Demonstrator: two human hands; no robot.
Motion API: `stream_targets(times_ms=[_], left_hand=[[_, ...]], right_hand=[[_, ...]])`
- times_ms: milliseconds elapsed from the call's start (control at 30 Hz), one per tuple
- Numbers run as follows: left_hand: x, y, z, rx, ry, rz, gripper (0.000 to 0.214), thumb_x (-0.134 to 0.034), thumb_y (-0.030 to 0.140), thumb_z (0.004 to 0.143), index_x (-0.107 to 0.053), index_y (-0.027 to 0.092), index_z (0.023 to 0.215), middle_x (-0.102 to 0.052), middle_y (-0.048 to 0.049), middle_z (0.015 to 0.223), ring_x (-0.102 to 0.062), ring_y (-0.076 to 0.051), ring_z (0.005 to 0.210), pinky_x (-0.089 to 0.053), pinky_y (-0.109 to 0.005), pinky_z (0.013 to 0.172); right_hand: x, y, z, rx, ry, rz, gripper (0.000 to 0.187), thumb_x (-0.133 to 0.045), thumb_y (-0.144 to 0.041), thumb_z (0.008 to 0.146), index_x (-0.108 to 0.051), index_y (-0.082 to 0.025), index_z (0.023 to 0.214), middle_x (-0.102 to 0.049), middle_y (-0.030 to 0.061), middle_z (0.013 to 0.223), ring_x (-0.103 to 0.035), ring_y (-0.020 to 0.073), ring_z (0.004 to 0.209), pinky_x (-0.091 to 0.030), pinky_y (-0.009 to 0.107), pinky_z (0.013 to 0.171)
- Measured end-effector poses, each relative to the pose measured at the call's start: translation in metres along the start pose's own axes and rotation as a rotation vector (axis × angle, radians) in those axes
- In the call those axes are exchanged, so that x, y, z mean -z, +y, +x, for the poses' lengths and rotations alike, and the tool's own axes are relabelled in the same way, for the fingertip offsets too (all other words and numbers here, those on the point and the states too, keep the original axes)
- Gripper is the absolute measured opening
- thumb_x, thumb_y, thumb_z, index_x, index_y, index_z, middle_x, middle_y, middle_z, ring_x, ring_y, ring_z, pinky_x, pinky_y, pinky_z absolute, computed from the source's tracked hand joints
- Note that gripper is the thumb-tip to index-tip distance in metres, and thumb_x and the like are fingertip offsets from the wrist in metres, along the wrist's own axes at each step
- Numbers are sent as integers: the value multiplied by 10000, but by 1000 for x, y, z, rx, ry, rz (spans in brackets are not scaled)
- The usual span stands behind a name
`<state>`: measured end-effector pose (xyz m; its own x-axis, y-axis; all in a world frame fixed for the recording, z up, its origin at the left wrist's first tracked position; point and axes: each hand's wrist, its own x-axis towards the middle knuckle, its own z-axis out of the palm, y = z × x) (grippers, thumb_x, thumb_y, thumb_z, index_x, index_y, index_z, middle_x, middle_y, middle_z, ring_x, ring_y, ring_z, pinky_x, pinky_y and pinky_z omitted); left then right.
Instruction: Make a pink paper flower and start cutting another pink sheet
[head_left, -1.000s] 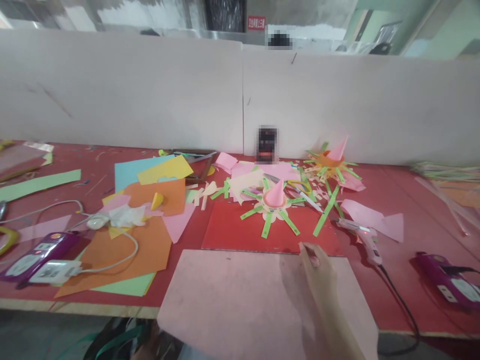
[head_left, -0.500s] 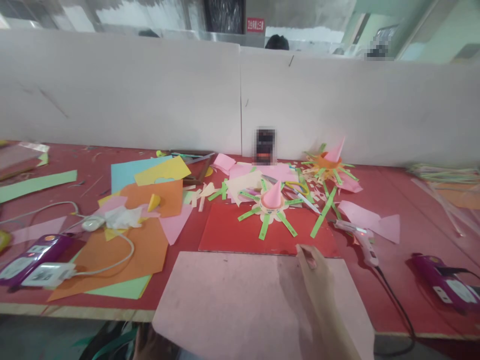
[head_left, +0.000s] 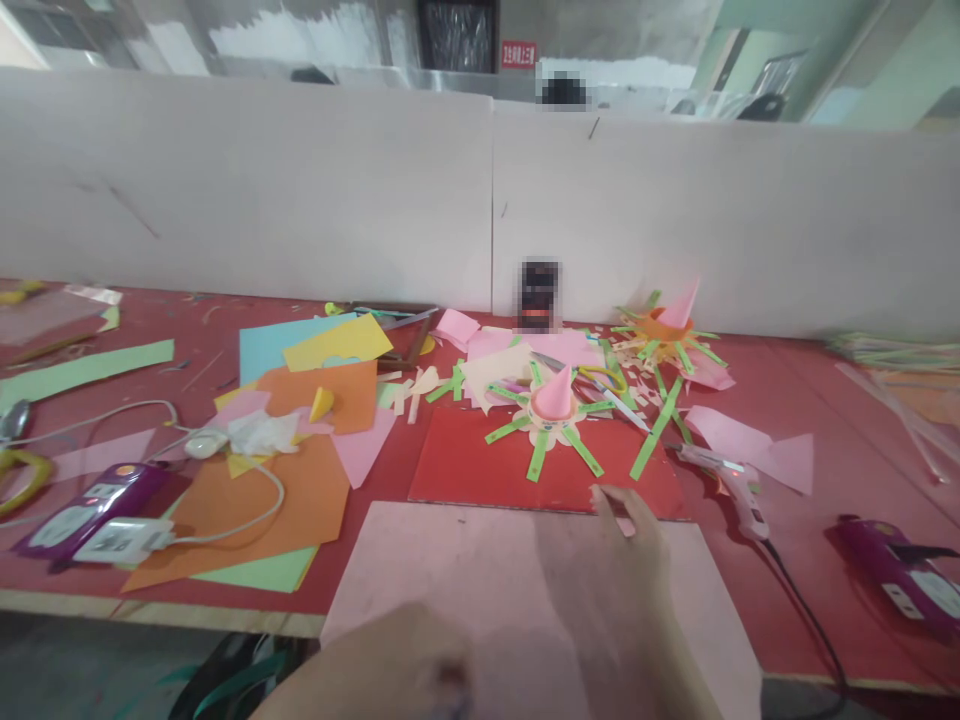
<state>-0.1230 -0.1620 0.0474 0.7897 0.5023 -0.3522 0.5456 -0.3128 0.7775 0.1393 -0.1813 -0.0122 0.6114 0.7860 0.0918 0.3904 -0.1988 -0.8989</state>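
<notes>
My right hand rests over the far edge of a pale pink board, fingers loosely curled and apart; nothing shows in them. Its fingertips reach the near edge of a red board. My left hand is low over the pink board's near left part, smeared by motion, so its grip is hidden. On the red board, in front of my right hand, stands a paper figure with a pink cone on a cream scalloped base, with green strips spread around it. A loose green strip lies to its right.
A glue gun with a cable lies at right, near a purple power box. Another cone figure stands behind. Orange sheets, a white plug and yellow-handled scissors are at left. A white partition closes the back.
My left hand has come up from below the table edge onto the pink board. My right hand stays in nearly the same place. The view has shifted slightly left.
</notes>
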Motion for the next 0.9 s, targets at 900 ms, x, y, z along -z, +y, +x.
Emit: stream_targets(times_ms=[900], left_hand=[[64,24,129,-258,158,-1206,486,-300,513,869,-526,200,1165,-372,-100,1375,-448,-287,1167,-390,-445,922]], right_hand=[[-27,-60,77,6,-277,159,259,-578,-419,696,-668,-176,688,-663,25,672,-552,132,595,-417,238,575]])
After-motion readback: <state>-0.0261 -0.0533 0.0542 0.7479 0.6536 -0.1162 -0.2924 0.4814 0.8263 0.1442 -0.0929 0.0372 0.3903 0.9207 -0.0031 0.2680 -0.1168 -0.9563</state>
